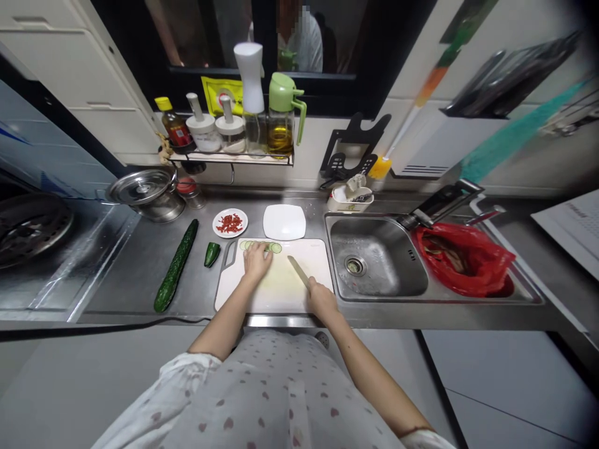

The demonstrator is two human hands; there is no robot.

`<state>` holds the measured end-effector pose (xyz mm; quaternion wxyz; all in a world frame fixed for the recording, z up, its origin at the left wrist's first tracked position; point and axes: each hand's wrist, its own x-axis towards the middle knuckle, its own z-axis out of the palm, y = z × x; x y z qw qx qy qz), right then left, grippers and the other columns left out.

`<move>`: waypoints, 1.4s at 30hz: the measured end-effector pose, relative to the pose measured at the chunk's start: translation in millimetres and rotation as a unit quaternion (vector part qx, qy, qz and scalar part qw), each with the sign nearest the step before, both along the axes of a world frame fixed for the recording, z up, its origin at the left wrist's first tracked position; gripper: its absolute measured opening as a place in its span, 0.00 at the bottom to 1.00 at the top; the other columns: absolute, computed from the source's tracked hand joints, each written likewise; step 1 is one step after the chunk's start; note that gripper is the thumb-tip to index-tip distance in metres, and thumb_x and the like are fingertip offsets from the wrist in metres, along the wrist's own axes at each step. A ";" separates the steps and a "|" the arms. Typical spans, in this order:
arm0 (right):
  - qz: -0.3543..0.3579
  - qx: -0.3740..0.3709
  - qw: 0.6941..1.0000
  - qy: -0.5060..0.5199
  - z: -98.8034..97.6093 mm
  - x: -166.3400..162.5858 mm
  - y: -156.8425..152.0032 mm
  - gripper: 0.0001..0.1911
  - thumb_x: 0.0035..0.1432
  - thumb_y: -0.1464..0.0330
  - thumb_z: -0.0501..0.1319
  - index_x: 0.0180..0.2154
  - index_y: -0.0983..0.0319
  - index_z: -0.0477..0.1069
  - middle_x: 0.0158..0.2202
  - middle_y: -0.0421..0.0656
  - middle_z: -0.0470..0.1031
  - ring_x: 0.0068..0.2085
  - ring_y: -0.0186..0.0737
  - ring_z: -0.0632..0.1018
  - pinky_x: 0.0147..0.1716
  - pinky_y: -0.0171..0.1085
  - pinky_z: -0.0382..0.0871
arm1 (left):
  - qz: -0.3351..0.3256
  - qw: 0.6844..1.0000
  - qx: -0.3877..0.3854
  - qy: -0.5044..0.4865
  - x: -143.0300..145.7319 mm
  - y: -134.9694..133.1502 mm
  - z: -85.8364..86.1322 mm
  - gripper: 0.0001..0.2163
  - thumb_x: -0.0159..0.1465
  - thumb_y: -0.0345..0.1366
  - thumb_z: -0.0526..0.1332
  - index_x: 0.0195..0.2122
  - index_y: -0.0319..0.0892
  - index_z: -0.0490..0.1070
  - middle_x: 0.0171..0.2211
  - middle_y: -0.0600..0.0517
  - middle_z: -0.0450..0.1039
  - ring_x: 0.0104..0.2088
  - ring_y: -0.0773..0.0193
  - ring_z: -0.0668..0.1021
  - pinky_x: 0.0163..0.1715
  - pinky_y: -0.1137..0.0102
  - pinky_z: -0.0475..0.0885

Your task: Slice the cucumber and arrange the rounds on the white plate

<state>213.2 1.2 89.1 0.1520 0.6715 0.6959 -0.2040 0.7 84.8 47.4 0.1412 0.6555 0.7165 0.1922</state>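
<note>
My right hand (321,299) is closed round the handle of a kitchen knife (297,269), its blade pointing up and left low over the white cutting board (281,302). My left hand (257,259) rests at the board's far left, fingers reaching onto a row of thin cucumber slices (276,248) and thumb held apart. Those fingers hide part of the row. Left of the board lie a short cucumber piece (212,254) and a long whole cucumber (176,268).
Behind the board stand a plate of chopped red pieces (230,223) and a white plate (284,222). To the right is a steel sink (379,274) with a red plastic bag (468,262) beyond. A lidded pot (161,202) stands back left, a condiment shelf (234,158) above.
</note>
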 end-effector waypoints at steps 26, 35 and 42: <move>0.001 -0.007 1.000 0.019 1.8 -0.4 -0.2 0.16 0.62 0.76 0.47 0.50 0.62 0.58 0.39 0.51 0.75 0.43 0.44 0.77 0.39 0.37 0.64 | -0.123 0.965 -0.200 -0.113 -19.8 5.4 3.1 0.12 0.56 0.32 0.58 0.39 0.45 0.76 0.33 0.54 0.77 0.36 0.62 0.76 0.41 0.69 0.68; 0.008 0.001 1.000 0.016 -0.5 -1.6 0.1 0.16 0.61 0.77 0.46 0.49 0.62 0.59 0.39 0.50 0.76 0.42 0.44 0.78 0.37 0.36 0.64 | -0.237 0.957 -0.164 -0.033 -22.9 3.1 8.1 0.08 0.53 0.29 0.60 0.32 0.46 0.76 0.35 0.50 0.77 0.43 0.57 0.75 0.48 0.67 0.66; 0.016 -0.005 1.000 0.018 -0.9 2.2 2.8 0.16 0.61 0.76 0.48 0.50 0.63 0.60 0.39 0.51 0.76 0.42 0.44 0.77 0.37 0.36 0.63 | -0.120 0.987 -0.100 -0.041 -32.3 -12.4 1.7 0.10 0.61 0.36 0.58 0.42 0.46 0.74 0.40 0.49 0.74 0.45 0.58 0.74 0.47 0.65 0.66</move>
